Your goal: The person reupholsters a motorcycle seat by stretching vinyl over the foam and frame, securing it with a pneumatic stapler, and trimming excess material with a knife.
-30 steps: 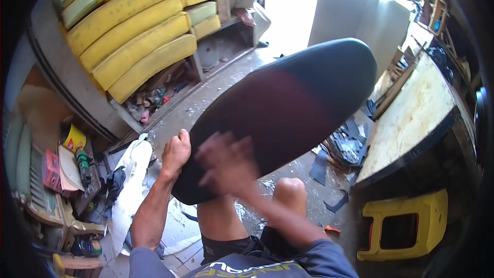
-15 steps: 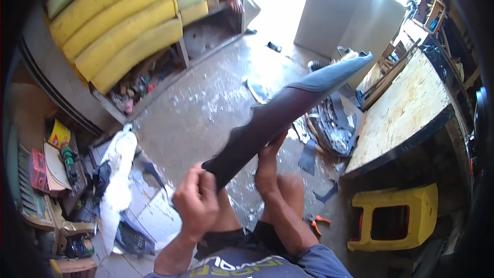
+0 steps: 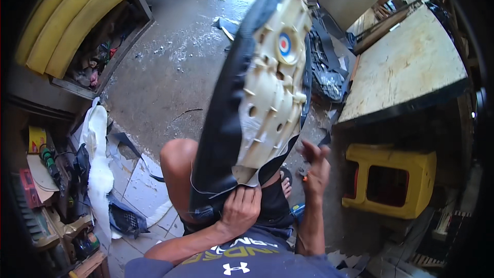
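Observation:
A motorcycle seat [image 3: 272, 108] stands tilted over my lap, its cream plastic base turned toward the right and a round red, white and blue sticker on it. The black cover [image 3: 218, 128] wraps the far side, its edge loose at the near end. There my left hand [image 3: 242, 207] is closed on the cover's edge, just below the base. My right hand [image 3: 315, 167] is raised to the right of the seat, apart from it, with fingers spread and slightly bent. Nothing shows in it. Orange handles [image 3: 304, 178] peek out on the floor behind that hand.
Yellow foam seats [image 3: 82, 15] lie on a rack at the upper left. White foam [image 3: 100, 159] and cover scraps lie left of my knee. A pale-topped workbench [image 3: 406, 67] stands right, above a yellow plastic frame [image 3: 388, 181]. Torn dark covers [image 3: 327, 62] lie beyond the seat.
The seat has turned from its dark cover side to show its base, and stands more upright. My right hand has left its underside. My view has shifted downward.

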Available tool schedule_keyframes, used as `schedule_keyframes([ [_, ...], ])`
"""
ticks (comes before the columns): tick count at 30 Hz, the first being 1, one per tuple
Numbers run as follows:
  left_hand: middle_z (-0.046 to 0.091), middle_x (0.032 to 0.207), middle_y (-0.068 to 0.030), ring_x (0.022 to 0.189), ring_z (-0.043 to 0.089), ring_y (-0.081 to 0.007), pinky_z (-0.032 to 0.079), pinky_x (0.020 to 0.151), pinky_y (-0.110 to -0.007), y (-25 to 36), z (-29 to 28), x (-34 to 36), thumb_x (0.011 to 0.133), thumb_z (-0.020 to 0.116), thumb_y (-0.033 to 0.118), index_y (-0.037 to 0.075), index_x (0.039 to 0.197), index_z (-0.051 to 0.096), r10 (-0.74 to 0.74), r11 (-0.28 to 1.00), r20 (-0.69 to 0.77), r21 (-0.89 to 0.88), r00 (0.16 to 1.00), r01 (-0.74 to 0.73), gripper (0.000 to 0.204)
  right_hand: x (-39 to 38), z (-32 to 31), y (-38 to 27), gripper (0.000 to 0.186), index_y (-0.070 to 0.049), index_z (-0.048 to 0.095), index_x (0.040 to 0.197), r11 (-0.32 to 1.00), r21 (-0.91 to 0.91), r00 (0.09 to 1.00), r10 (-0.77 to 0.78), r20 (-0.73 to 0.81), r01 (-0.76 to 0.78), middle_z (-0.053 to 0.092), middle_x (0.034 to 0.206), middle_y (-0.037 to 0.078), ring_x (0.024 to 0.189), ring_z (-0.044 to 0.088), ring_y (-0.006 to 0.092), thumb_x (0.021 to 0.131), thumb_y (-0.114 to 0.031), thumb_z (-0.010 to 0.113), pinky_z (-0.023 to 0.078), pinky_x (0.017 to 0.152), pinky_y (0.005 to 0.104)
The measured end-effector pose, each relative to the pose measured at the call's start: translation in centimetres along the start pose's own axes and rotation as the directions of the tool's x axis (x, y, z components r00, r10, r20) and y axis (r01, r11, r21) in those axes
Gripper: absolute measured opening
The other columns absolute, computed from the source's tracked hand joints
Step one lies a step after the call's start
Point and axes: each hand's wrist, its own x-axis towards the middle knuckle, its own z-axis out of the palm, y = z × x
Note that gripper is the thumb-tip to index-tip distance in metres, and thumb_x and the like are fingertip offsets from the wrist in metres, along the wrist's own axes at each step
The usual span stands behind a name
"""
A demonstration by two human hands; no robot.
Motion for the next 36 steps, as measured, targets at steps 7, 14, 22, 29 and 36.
schedule_keyframes([
  [7,0.059,0.089,-0.0054,0.084,0.057,-0.0194,0.041,0.074,-0.034,-3.2,-1.4,3.3,0.091,0.069,0.023,-0.006,0.125,0.071,0.186,0.981,0.086,-0.069,0.979,-0.181,0.045,-9.8,-18.2,24.1,0.052,0.000,0.064,0.120,0.022,-0.938,0.724,0.642,-0.253,-0.347,0.071,0.122,0.030,0.117,0.069,0.0456,0.084,-0.034,0.081,0.055,0.101,0.0507],
  [14,0.058,0.093,-0.0053,0.092,0.055,-0.0196,0.040,0.080,-0.036,-4.2,-1.1,2.8,0.088,0.072,0.029,-0.008,0.131,0.067,0.165,0.986,0.163,-0.007,0.973,-0.166,0.057,-17.6,-19.0,28.3,0.074,0.000,0.033,0.142,0.308,-0.891,0.848,0.512,-0.140,-0.334,0.064,0.124,0.035,0.120,0.062,0.0514,0.081,-0.015,0.072,0.049,0.102,0.0564],
  [22,0.060,0.094,-0.0057,0.088,0.053,-0.0192,0.039,0.077,-0.034,-2.3,1.1,1.1,0.088,0.059,0.017,-0.011,0.129,0.068,0.042,0.992,0.168,0.110,0.985,-0.061,0.051,-6.6,-7.4,0.8,0.031,0.002,0.075,0.103,0.675,-0.668,0.885,0.462,0.052,-0.313,0.075,0.082,0.013,0.073,0.071,0.0193,0.084,-0.021,0.069,0.056,0.068,0.0390],
  [29,0.062,0.096,-0.0070,0.088,0.053,-0.0202,0.039,0.078,-0.034,-2.0,1.7,0.9,0.087,0.059,0.016,-0.012,0.130,0.066,-0.033,0.995,0.114,0.093,0.993,0.023,0.052,-3.9,0.6,-10.3,0.023,0.001,0.075,0.099,0.756,-0.586,0.793,0.149,0.590,0.293,0.072,0.078,0.026,0.081,0.077,0.0394,0.084,-0.014,0.070,0.059,0.071,0.0454],
  [36,0.058,0.093,-0.0067,0.089,0.052,-0.0205,0.040,0.079,-0.034,-1.3,2.8,0.3,0.085,0.059,0.015,-0.008,0.122,0.067,-0.080,0.996,0.087,0.056,0.993,0.076,0.044,-2.4,4.4,-12.9,0.033,0.006,0.074,0.088,0.529,-0.795,0.772,0.357,0.526,0.297,0.067,0.081,0.036,0.090,0.069,0.0516,0.086,-0.026,0.070,0.057,0.079,0.0547],
])
